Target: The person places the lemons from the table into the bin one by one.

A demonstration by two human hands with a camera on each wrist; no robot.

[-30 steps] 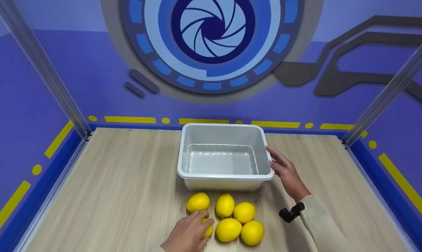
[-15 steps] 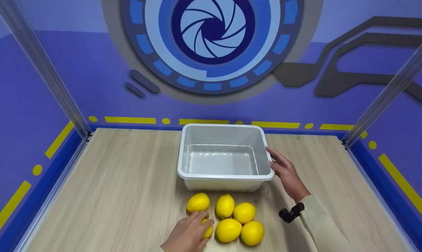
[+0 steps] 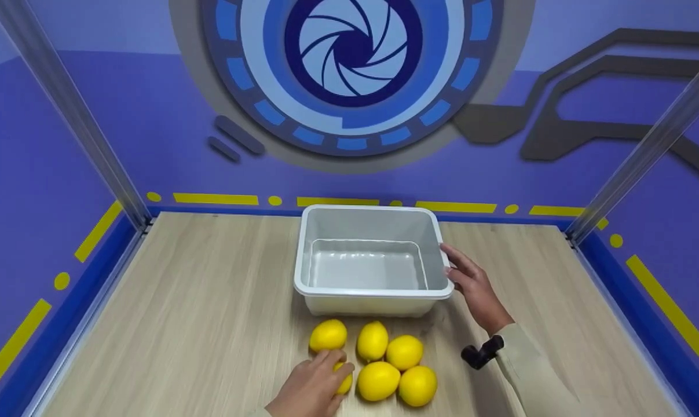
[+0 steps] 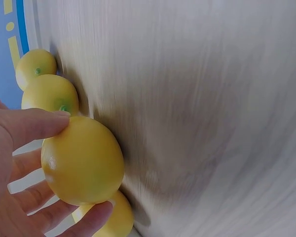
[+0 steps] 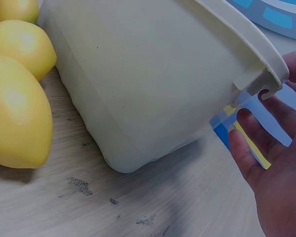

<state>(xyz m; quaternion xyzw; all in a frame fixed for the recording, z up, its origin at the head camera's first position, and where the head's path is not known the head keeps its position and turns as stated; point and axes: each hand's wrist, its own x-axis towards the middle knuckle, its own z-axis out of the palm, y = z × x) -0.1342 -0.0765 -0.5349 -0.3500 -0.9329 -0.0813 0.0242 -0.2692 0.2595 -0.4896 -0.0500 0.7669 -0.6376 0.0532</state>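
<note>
My left hand (image 3: 310, 383) grips a yellow lemon (image 4: 84, 162) at the front of the table, thumb on one side and fingers curled round the other. In the head view the hand covers much of that lemon. Right beyond the fingertips lies another lemon (image 3: 328, 335), and several more, such as one (image 3: 378, 381), sit just to the right. My right hand (image 3: 478, 288) holds the right end of a light grey plastic tub (image 3: 373, 293); in the right wrist view its fingers reach under the rim (image 5: 256, 39). The tub stands upright with nothing inside.
The tub rests on a wood-grain table (image 3: 210, 301), close to the blue-purple back wall (image 3: 152, 127). Metal posts (image 3: 71, 110) rise at both back corners. A black wrist device (image 3: 482, 352) sits at the right sleeve. Lemons lie just in front of the tub.
</note>
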